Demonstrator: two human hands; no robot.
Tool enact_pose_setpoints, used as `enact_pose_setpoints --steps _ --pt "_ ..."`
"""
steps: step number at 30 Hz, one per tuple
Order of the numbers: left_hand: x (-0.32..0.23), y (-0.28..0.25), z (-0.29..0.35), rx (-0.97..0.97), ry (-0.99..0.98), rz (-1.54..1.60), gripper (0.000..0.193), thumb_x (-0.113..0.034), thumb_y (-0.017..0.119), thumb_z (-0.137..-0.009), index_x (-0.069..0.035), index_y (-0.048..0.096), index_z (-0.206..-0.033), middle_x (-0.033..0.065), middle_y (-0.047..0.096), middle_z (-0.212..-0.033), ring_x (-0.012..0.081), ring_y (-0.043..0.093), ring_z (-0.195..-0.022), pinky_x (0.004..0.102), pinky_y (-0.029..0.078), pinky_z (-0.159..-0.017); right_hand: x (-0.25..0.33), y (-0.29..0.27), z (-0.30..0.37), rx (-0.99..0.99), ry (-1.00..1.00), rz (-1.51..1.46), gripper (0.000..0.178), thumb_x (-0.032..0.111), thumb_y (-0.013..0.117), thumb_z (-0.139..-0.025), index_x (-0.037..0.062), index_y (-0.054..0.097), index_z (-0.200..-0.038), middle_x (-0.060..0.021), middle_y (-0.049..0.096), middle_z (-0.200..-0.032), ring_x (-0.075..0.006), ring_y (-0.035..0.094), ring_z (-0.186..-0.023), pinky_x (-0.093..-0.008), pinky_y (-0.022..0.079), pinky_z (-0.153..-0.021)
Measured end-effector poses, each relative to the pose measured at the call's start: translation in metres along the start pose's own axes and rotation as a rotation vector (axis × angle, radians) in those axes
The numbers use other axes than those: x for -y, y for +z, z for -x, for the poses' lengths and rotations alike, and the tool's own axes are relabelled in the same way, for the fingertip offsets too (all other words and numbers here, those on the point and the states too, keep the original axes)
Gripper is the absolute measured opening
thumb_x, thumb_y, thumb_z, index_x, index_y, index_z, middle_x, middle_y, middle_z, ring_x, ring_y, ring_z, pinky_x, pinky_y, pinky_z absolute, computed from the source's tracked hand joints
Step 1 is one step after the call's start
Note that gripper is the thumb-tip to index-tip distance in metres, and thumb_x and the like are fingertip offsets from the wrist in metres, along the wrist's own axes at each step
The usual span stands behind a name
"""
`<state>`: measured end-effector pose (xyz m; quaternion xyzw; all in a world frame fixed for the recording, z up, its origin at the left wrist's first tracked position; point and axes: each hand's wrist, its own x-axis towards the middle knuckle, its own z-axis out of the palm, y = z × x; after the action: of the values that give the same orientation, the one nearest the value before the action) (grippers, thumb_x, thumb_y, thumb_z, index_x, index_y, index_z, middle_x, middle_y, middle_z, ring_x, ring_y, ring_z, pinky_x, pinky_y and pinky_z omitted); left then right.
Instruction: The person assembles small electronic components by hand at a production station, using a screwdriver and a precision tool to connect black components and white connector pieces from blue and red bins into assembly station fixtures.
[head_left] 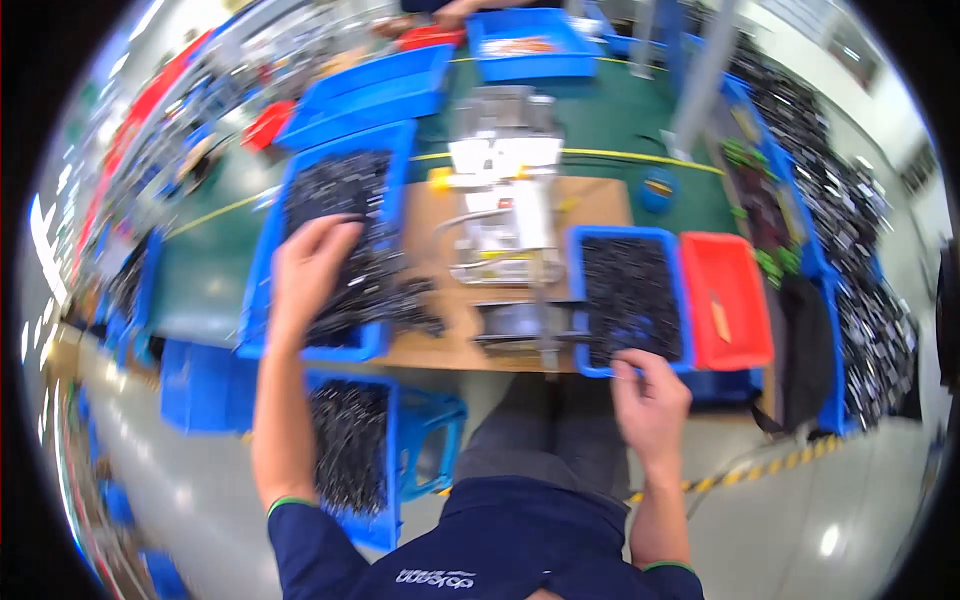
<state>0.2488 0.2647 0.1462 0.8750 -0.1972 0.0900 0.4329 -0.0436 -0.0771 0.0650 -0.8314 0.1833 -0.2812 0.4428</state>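
My left hand (310, 268) is over the large blue bin (262, 290) of thin black parts (345, 185), its fingers stretched out and apart at the pile. Some motion blur softens its outline, and no held part shows in it. At the near edge of a smaller blue tray (632, 232), my right hand (652, 398) has its thumb and fingertips pressed together. Whatever may be between them is too small to make out. Black pieces (628, 285) fill that tray. Between my hands stands a small bench machine (505, 215) with a dark metal plate (515, 322) at its front.
A red tray (722, 335) holding a tan strip sits beside the small tray. Another blue bin (392, 450) of black parts is low at left, by a blue stool (435, 430). Bins of black parts line the right. Across the table are a co-worker's hands (455, 12).
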Motion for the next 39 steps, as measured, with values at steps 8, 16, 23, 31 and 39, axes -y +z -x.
enact_pose_setpoints --steps 8,16,23,31,39 --pt "-0.041 -0.075 0.006 -0.284 0.157 0.409 0.024 -0.026 0.058 -0.115 -0.004 0.066 -0.112 0.0002 0.060 -0.087 0.0085 0.054 -0.075 0.0248 0.047 -0.068 0.010 -0.012 0.004 0.026 -0.046 -0.171 0.009 0.004 0.076 -0.096 0.0009 0.073 -0.105 -0.0106 0.072 -0.094 -0.0217 0.071 -0.076 -0.0314 0.055 -0.065" --pt "-0.134 0.020 0.138 0.562 0.251 0.146 0.020 -0.015 0.070 -0.102 -0.004 0.062 -0.088 0.0024 0.062 -0.080 0.0085 0.052 -0.064 0.0254 0.041 -0.059 0.011 -0.025 0.025 0.239 -0.011 -0.708 0.007 0.002 0.074 -0.099 0.0023 0.074 -0.106 -0.0023 0.071 -0.100 -0.0044 0.055 -0.075 -0.0222 0.042 -0.064" --pt "-0.104 0.096 0.220 0.944 -0.319 0.597 0.011 -0.013 0.067 -0.108 -0.002 0.065 -0.106 0.0009 0.071 -0.091 0.0082 0.064 -0.083 0.0260 0.052 -0.075 0.026 -0.011 0.054 0.600 -0.094 -0.801 0.012 0.002 0.073 -0.101 0.0000 0.074 -0.113 -0.0083 0.072 -0.112 -0.0096 0.064 -0.084 -0.0236 0.046 -0.067" --pt "-0.129 0.116 0.193 0.824 -0.179 0.578 0.016 -0.013 0.070 -0.106 0.001 0.073 -0.112 0.0082 0.076 -0.095 0.0121 0.068 -0.080 0.0281 0.054 -0.072 0.014 -0.013 0.052 0.341 0.208 -0.724 0.008 0.004 0.074 -0.102 0.0022 0.075 -0.110 -0.0012 0.074 -0.099 -0.0033 0.065 -0.083 -0.0216 0.053 -0.071" --pt "-0.121 0.138 0.197 0.645 -0.254 0.677 0.016 -0.011 0.074 -0.104 0.000 0.077 -0.115 0.0042 0.073 -0.096 0.0056 0.064 -0.079 0.0239 0.051 -0.068 0.002 -0.008 0.046 0.335 0.316 -0.947 0.015 -0.004 0.069 -0.103 -0.0040 0.069 -0.118 -0.0107 0.076 -0.112 -0.0112 0.070 -0.100 -0.0256 0.056 -0.090"
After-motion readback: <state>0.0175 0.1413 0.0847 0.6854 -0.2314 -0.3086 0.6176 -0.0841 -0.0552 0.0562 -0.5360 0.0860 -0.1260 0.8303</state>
